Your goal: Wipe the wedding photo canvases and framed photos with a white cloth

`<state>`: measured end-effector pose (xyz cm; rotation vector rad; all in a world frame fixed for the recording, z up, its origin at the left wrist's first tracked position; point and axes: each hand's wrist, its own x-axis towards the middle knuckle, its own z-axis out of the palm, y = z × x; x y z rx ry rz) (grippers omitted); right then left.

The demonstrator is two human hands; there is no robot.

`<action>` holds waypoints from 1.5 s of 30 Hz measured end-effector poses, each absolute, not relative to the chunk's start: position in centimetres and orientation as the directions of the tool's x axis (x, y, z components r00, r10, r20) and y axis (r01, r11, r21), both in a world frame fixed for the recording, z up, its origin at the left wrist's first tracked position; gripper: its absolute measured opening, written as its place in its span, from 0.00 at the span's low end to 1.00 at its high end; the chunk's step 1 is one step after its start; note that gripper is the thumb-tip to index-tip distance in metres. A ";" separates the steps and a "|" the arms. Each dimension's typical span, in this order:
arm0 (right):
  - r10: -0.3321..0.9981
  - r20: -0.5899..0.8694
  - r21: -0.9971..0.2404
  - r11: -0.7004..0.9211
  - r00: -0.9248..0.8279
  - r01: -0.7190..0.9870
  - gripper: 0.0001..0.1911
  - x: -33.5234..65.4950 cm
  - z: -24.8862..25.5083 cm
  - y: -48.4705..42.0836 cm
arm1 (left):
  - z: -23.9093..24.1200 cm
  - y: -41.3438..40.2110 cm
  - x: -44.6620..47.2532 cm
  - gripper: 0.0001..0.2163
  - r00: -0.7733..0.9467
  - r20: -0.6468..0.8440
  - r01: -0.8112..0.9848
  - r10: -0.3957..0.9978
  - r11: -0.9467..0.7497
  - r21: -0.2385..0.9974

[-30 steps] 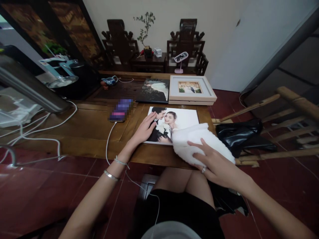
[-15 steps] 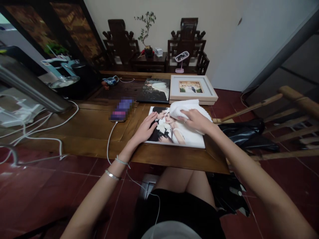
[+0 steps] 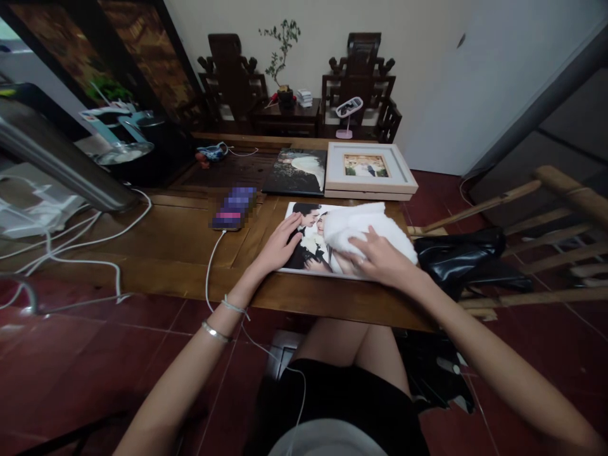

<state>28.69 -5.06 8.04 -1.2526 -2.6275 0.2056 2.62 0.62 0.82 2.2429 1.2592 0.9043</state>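
Note:
A large wedding photo print (image 3: 308,244) lies flat near the front edge of the low wooden table (image 3: 180,247). My left hand (image 3: 279,247) rests on the print's left side with fingers spread flat. A white fluffy cloth (image 3: 365,231) covers the print's right half. My right hand (image 3: 382,259) presses down on the cloth, fingers spread over it.
Behind the print lie a dark photo print (image 3: 298,171) and a white framed photo (image 3: 367,170). A phone (image 3: 232,208) on a white cable (image 3: 209,266) sits to the left. A black bag (image 3: 468,256) lies at the table's right end. Loose white cables (image 3: 76,244) trail at left.
My right hand carried the cloth from the print's near right corner up to its far edge, then back down toward the middle right. My left hand stayed put.

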 end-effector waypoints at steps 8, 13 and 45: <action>0.684 0.062 -0.285 0.710 -0.727 0.644 0.16 28.8 7.7 -12.9 | 0.9 0.6 2.7 0.23 0.370 0.328 0.599 0.869 -0.493 0.631; 0.692 0.116 -0.300 0.708 -0.712 0.639 0.15 28.4 8.0 -10.3 | 1.0 0.5 2.7 0.23 0.367 0.327 0.606 0.871 -0.491 0.626; 0.684 0.061 -0.243 0.717 -0.727 0.654 0.17 24.9 7.6 -12.4 | 0.9 0.6 2.7 0.23 0.377 0.344 0.596 0.860 -0.510 0.620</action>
